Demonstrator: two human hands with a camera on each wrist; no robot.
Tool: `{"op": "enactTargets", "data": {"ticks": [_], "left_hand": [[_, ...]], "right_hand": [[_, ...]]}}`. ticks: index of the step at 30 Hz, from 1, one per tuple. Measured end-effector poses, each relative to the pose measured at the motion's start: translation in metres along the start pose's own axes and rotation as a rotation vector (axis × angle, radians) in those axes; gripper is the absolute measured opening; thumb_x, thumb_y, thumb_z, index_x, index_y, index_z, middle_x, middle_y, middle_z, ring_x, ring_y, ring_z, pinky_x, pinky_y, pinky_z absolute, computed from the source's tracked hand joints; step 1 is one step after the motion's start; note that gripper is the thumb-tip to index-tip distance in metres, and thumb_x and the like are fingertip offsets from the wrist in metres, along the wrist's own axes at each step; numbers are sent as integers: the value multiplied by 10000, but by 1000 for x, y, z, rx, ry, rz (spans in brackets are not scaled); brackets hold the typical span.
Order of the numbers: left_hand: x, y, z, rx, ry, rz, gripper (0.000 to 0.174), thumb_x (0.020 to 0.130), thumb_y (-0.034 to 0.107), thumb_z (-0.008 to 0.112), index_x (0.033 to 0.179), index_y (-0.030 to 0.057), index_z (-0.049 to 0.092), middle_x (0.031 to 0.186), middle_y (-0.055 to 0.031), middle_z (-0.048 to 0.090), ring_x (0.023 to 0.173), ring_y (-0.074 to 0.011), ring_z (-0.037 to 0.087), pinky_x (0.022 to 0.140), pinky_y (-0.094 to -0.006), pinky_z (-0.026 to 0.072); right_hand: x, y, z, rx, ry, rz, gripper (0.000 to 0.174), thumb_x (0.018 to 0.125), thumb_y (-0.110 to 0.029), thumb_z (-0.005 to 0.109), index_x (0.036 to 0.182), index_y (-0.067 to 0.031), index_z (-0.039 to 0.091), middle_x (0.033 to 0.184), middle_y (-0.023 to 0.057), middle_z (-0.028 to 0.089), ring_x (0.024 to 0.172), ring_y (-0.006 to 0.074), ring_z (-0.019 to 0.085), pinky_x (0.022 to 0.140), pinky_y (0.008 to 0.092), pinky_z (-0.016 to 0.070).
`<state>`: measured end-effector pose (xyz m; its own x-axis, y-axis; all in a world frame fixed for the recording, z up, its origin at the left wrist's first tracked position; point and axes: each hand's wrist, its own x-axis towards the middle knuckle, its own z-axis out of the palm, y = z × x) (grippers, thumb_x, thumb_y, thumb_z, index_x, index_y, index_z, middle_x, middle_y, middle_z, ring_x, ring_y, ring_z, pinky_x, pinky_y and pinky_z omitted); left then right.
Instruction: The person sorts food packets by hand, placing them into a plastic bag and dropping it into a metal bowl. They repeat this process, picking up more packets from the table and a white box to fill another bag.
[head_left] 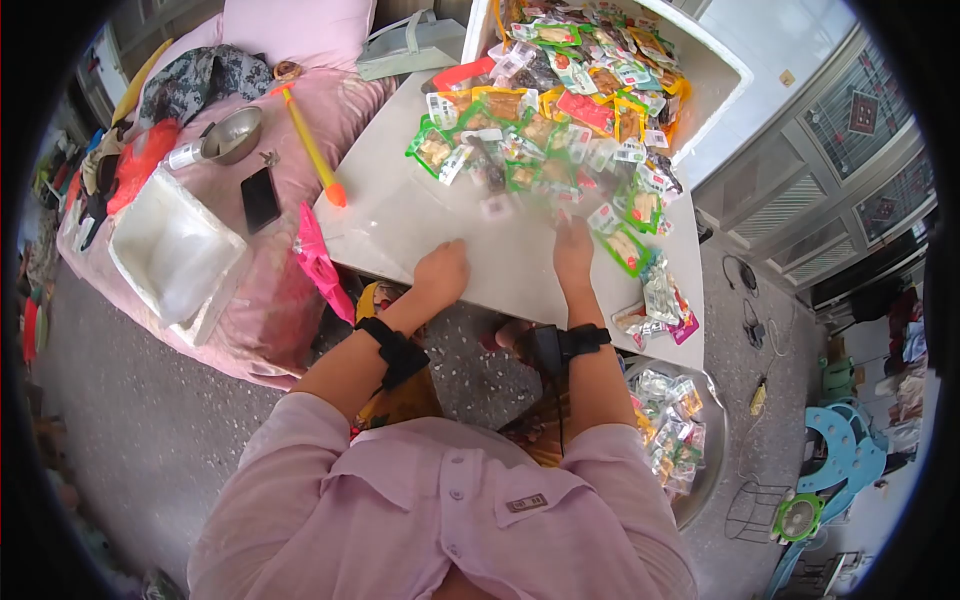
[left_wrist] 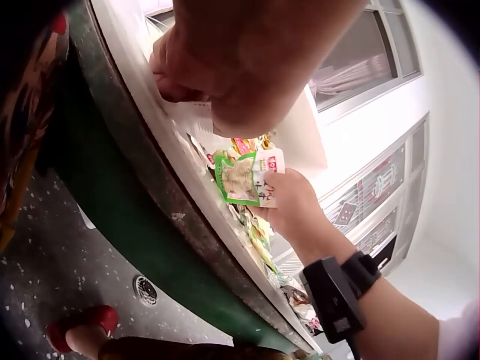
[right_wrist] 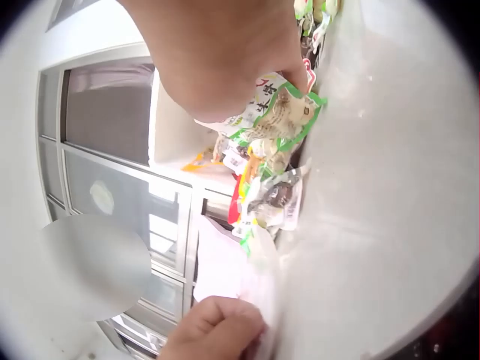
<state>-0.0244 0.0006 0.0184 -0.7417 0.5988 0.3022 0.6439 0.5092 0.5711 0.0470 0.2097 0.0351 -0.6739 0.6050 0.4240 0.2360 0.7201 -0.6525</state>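
your head view looks steeply down from above at the pale, flat tabletop (head_left: 385,225). your left wrist view, tilted, looks past your close left hand (left_wrist: 240,67) to your right hand (left_wrist: 289,206), farther off; your right wrist view, tilted, faces back. these 2 share the green-edged plastic packet (left_wrist: 247,178) and both hands.

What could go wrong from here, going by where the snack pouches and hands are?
Pouches by the table's right edge look easiest to lose: a nudge could drop them to the floor or into the metal basin.
The right hand grips the green-edged pouch by one end, so it might slip.
The cable hanging from the right wrist camera may snag.
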Motion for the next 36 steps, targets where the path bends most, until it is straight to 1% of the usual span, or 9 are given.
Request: {"op": "enactTargets", "data": {"ticks": [1, 4, 7, 11, 17, 23, 29, 35, 36], "left_hand": [[0, 0, 3, -19, 25, 11, 79, 735, 111, 449, 770, 40, 444, 737, -160, 522, 703, -351, 508, 599, -440, 402], [1, 6, 7, -56, 11, 5, 85, 740, 112, 448, 769, 33, 442, 740, -166, 520, 725, -350, 505, 617, -437, 399], [2, 12, 11, -57, 6, 6, 94, 747, 119, 443, 771, 28, 444, 749, -175, 520, 742, -353, 502, 631, -435, 397], [2, 12, 14, -79, 9, 10, 109, 757, 130, 431, 785, 27, 456, 753, -183, 519, 753, -360, 498, 645, -434, 394], [2, 20, 3, -92, -22, 25, 122, 763, 144, 431, 785, 29, 466, 753, -187, 516, 756, -359, 493, 656, -433, 394], [0, 24, 2, -30, -16, 7, 122, 764, 148, 435, 782, 32, 469, 771, -183, 513, 722, -358, 499, 636, -434, 405], [-2, 38, -4, 23, -35, 40, 120, 759, 155, 446, 798, 44, 470, 767, -162, 510, 701, -360, 518, 608, -436, 421], [-5, 50, -28, 15, -75, 102, 119, 754, 163, 454, 816, 67, 485, 799, -149, 522, 716, -348, 524, 621, -437, 422], [-5, 50, -30, 13, -83, 91, 116, 754, 163, 455, 816, 72, 490, 800, -147, 523, 718, -345, 525, 622, -436, 422]], "right_hand": [[-7, -13, -17, 148, -24, 147, 156, 794, -74, 429, 926, -54, 508, 909, 77, 548, 747, 249, 563, 651, 360, 464], [-32, -36, -46, 1066, 56, 602, 189, 827, -84, 389, 997, -61, 467, 944, 82, 543, 801, 232, 564, 690, 379, 472], [-51, -30, -60, 1290, -65, 693, 219, 840, -89, 374, 1052, -64, 422, 991, 94, 530, 840, 235, 558, 698, 421, 469], [-72, -24, -53, 1337, -134, 796, 226, 831, -85, 392, 1054, -49, 411, 1003, 121, 517, 867, 253, 548, 695, 437, 465], [-75, -23, -37, 1300, -318, 814, 218, 817, -86, 406, 1029, -42, 425, 984, 117, 520, 847, 248, 549, 707, 441, 464], [-65, -36, -37, 1165, -291, 851, 214, 792, -57, 389, 1000, -34, 433, 954, 107, 522, 841, 242, 545, 722, 453, 457], [-64, -44, -15, 1253, -229, 907, 237, 779, -36, 396, 1015, -21, 414, 998, 119, 486, 875, 258, 524, 752, 445, 450], [-70, -63, -11, 1238, -409, 883, 279, 775, -33, 396, 1054, -17, 396, 1011, 121, 476, 916, 270, 505, 764, 433, 447], [-71, -65, -11, 1261, -383, 876, 279, 775, -32, 395, 1054, -17, 396, 1014, 121, 473, 912, 269, 507, 756, 429, 450]]}}
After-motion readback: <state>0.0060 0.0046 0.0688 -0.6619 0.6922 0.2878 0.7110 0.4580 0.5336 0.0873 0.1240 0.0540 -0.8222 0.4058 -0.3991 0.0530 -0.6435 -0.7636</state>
